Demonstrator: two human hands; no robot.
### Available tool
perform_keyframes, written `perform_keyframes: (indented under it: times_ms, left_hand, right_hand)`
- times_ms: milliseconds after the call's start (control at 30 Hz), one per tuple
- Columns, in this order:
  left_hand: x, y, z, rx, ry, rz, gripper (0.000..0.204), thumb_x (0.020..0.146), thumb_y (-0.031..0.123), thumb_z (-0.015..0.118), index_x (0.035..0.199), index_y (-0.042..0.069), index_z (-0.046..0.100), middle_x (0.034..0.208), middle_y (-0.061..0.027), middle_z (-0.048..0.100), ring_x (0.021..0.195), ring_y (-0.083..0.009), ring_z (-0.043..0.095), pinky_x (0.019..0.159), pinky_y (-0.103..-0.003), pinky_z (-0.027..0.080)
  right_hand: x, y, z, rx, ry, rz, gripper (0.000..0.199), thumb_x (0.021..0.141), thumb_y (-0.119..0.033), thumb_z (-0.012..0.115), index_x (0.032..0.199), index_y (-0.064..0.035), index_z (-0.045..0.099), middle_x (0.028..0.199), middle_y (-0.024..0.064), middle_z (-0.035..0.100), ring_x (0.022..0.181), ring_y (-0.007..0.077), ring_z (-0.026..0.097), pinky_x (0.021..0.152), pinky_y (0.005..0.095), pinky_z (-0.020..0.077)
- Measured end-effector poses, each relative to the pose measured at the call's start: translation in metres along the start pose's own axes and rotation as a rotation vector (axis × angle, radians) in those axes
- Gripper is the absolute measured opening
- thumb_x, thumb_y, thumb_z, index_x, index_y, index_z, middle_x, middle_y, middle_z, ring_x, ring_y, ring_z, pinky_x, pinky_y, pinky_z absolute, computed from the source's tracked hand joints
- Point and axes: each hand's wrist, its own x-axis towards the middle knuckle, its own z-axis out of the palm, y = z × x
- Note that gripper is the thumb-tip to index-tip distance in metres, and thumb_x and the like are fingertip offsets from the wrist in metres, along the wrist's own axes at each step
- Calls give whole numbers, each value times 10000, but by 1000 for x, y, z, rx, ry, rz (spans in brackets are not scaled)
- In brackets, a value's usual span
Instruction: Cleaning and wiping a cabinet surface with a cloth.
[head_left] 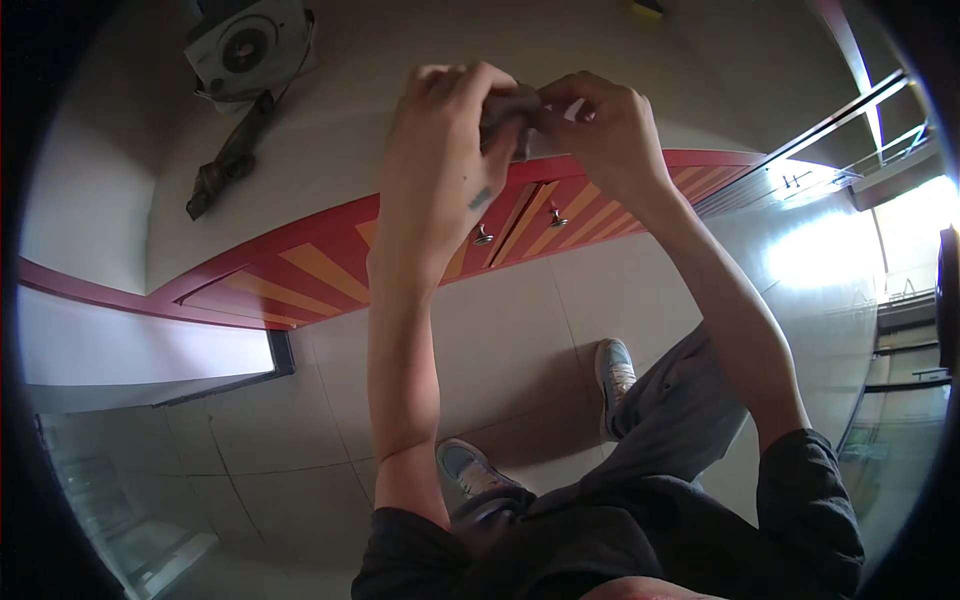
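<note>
Both of my hands meet above the front edge of a pale countertop (330,150). My left hand (435,150) is closed around a small dark grey-brown object (510,108), with the thumb pressed along its near side. On the other side, my right hand (610,125) pinches at the object's right end, thumb against fingers. The object looks soft or crumpled, but its kind cannot be made out because the fingers cover much of it. A small pale patch shows just below it, between the hands.
At the far left of the counter sits a white boxy device (245,52) with a dark round centre, and a dark elongated bundle (232,160) beside it. Red cabinet doors (300,270) with orange rays and metal knobs front the counter. A glass-and-metal partition (830,120) stands right.
</note>
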Motion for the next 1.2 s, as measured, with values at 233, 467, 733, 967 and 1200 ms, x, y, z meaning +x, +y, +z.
perform_keyframes:
  times_ms: [233,467,733,967,1200]
  left_hand:
    - [-2,8,5,-6,-126,-21,344,834,36,830,1128,87,658,1023,-61,701,911,-231,684,816,-376,576]
    - [-2,1,10,14,-68,-125,301,857,56,824,1118,77,675,1061,-60,687,889,-222,688,795,-366,571]
    - [2,1,3,85,-69,0,307,836,31,828,1109,76,695,1071,-58,686,908,-224,680,792,-370,560]
    - [8,-9,13,110,-97,40,260,849,7,803,1091,52,718,1100,-60,682,948,-225,674,814,-369,554]
    - [5,-13,6,56,-187,-15,233,875,38,791,1099,28,726,1143,-50,697,1030,-233,665,890,-362,555]
  right_hand:
    - [-1,15,-16,-106,-94,-16,176,912,-158,803,1037,-36,826,881,90,776,705,165,662,598,300,525]
    - [-1,10,-19,27,-70,-59,138,937,-161,821,1033,-64,838,861,76,774,663,148,647,558,267,500]
    - [6,17,-18,67,-41,-185,197,949,-178,825,1105,-57,826,872,90,777,642,137,642,556,234,505]
    - [9,22,-13,164,-83,33,251,942,-204,832,1163,-84,818,890,89,778,653,138,647,575,234,515]
    - [8,15,-15,252,-168,259,208,949,-168,804,1144,-95,812,969,65,773,697,141,646,616,244,520]
